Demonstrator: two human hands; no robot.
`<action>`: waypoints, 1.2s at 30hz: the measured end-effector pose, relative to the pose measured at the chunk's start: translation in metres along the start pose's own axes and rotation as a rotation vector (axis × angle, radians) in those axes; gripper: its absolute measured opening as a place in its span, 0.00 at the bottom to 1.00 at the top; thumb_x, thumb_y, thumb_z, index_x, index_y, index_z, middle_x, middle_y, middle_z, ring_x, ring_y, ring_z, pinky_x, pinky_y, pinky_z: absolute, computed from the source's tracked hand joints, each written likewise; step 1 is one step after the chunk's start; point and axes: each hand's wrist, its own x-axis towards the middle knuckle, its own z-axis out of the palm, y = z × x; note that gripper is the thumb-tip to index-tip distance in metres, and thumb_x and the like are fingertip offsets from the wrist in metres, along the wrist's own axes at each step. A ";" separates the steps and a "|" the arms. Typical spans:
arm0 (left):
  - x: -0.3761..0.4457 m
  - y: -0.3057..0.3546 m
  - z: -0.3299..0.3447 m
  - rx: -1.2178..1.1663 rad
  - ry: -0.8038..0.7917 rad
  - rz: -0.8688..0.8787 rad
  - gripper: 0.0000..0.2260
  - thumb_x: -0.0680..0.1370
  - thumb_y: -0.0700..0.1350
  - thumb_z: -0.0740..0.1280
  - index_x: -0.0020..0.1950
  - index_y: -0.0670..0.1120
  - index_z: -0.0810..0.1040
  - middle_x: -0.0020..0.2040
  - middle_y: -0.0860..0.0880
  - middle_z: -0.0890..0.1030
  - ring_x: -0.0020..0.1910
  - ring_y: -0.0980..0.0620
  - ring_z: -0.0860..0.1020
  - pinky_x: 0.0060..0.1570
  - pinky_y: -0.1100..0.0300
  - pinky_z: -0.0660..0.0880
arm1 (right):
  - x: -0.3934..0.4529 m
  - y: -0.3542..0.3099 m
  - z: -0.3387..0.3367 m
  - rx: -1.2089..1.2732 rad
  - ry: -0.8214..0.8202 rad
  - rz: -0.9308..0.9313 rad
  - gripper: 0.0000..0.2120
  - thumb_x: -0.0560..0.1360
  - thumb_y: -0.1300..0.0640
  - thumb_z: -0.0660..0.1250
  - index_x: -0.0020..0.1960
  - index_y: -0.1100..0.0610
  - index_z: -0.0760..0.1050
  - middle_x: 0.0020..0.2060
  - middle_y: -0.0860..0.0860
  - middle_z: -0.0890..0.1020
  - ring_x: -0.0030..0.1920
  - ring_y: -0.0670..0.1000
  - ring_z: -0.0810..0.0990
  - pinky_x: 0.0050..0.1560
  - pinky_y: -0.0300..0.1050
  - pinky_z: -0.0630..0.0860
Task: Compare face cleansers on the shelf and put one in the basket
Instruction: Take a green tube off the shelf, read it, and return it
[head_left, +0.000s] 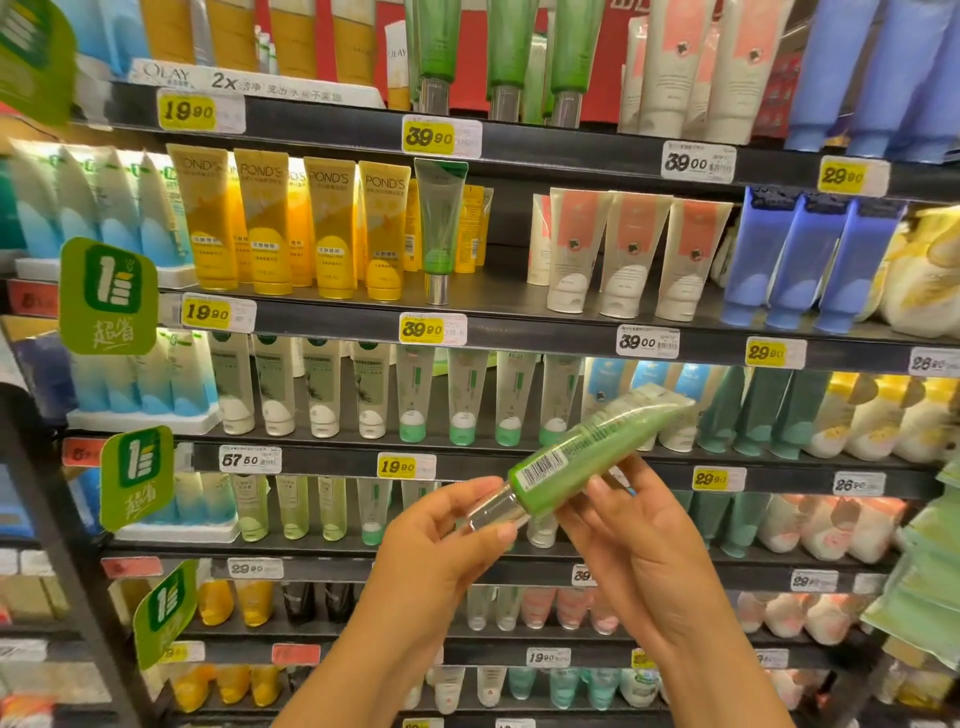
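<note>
A green cleanser tube (582, 457) with a clear silver cap lies tilted in front of the shelves, barcode side facing me. My left hand (447, 540) pinches its cap end between thumb and fingers. My right hand (628, 535) holds the tube's lower body from underneath, fingers curled round it. A matching green tube (439, 223) stands cap-down on the second shelf among yellow Pond's tubes (270, 223). No basket is in view.
Black shelves (519, 332) run across the whole view, packed with cleanser tubes: white-and-coral ones (623, 254), blue ones (800, 260), white-green ones (462, 395). Yellow price tags (428, 136) line the edges. Green promo signs (108, 296) stick out at left.
</note>
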 end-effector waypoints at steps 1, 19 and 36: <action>0.000 0.003 0.001 -0.077 -0.020 -0.052 0.17 0.63 0.32 0.72 0.51 0.41 0.81 0.46 0.44 0.85 0.43 0.49 0.84 0.39 0.62 0.80 | 0.000 -0.002 -0.001 -0.022 -0.013 -0.004 0.20 0.68 0.68 0.64 0.59 0.61 0.72 0.51 0.59 0.81 0.52 0.55 0.81 0.55 0.49 0.78; 0.027 0.035 0.007 0.681 -0.061 0.074 0.18 0.68 0.47 0.76 0.54 0.57 0.75 0.50 0.54 0.77 0.47 0.60 0.78 0.48 0.65 0.76 | 0.049 -0.009 0.013 -0.445 -0.049 -0.127 0.21 0.62 0.53 0.72 0.53 0.56 0.77 0.46 0.54 0.85 0.49 0.52 0.84 0.46 0.43 0.80; 0.213 0.086 0.016 0.663 -0.141 0.357 0.15 0.66 0.42 0.77 0.47 0.54 0.77 0.38 0.59 0.84 0.36 0.61 0.82 0.41 0.63 0.79 | 0.213 -0.023 0.064 -0.697 0.055 -0.408 0.10 0.72 0.64 0.68 0.51 0.52 0.77 0.40 0.45 0.86 0.41 0.44 0.84 0.37 0.36 0.79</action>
